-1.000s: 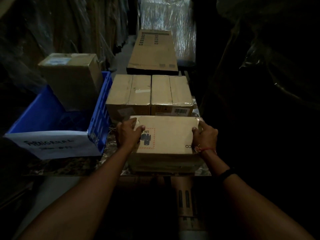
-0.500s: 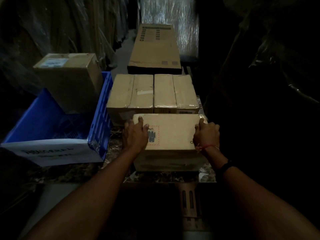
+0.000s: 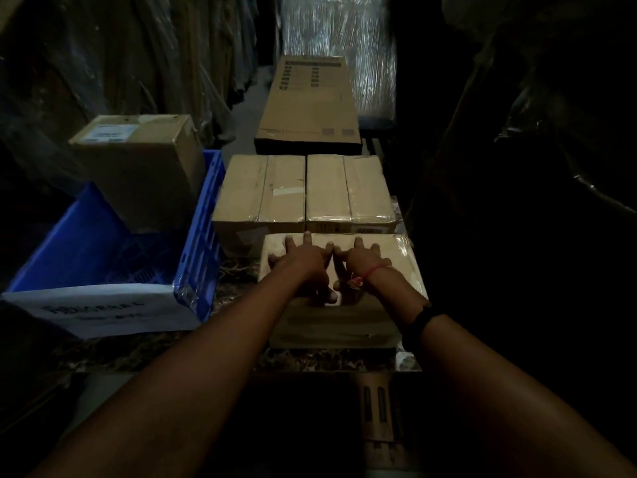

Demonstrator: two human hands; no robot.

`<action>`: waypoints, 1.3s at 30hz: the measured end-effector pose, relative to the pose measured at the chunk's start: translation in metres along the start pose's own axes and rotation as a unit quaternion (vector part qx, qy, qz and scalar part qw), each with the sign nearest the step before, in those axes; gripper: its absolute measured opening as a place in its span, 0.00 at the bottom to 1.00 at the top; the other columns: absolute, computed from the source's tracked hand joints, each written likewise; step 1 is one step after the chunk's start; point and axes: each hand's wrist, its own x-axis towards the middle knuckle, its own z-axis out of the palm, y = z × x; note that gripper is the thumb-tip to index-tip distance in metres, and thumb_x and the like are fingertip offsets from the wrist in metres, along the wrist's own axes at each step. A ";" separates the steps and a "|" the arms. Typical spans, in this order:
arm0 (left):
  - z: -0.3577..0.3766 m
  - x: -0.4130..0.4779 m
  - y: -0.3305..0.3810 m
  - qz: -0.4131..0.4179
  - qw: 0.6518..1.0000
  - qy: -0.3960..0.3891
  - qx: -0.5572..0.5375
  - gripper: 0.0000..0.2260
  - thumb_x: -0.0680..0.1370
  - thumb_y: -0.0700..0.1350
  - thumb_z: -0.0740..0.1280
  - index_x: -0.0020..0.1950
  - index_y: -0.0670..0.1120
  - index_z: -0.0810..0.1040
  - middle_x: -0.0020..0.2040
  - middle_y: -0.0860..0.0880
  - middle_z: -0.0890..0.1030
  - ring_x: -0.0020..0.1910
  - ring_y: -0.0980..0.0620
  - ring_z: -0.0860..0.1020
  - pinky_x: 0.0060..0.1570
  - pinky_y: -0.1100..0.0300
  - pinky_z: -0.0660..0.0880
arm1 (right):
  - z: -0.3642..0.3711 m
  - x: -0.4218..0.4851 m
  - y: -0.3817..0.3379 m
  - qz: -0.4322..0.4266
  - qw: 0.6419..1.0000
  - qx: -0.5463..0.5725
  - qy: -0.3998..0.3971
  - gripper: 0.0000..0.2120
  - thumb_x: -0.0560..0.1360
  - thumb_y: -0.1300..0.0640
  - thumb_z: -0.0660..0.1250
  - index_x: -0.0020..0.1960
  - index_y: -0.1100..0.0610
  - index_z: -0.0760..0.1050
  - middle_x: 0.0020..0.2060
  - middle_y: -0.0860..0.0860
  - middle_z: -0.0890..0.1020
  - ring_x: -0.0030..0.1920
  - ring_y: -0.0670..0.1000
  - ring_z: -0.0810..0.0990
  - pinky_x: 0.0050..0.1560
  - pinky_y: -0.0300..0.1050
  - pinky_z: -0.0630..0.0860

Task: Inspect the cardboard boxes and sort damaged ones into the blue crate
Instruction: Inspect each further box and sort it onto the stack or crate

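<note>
A small taped cardboard box [image 3: 400, 270] lies on the dark stone table [image 3: 241, 357] right in front of me. My left hand [image 3: 303, 260] and my right hand [image 3: 362, 262] lie flat on its top, side by side, fingers spread toward its far edge. Neither hand grips anything. Behind it stand two more cardboard boxes, one on the left [image 3: 262, 194] and one on the right [image 3: 348, 191]. The blue crate [image 3: 196, 243] stands at the left with a larger cardboard box [image 3: 144, 167] leaning in it.
A long flat carton [image 3: 310, 105] lies beyond the two boxes. A white handwritten label [image 3: 100, 310] covers the crate's near wall. Plastic-wrapped goods [image 3: 337, 39] rise at the back, with dark wrapped stock close on both sides.
Both hands have left the box's side edges and moved inward onto its top, now lying flat next to each other. The printed mark on the box is covered.
</note>
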 end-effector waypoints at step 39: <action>0.072 -0.028 -0.073 0.028 0.947 0.204 -0.247 0.45 0.68 0.69 0.70 0.79 0.60 0.52 0.80 0.52 0.38 0.78 0.39 0.40 0.73 0.37 0.50 | 0.063 -0.031 0.100 -0.060 0.921 0.252 0.290 0.37 0.68 0.33 0.68 0.73 0.48 0.66 0.76 0.59 0.57 0.75 0.60 0.58 0.72 0.59 0.63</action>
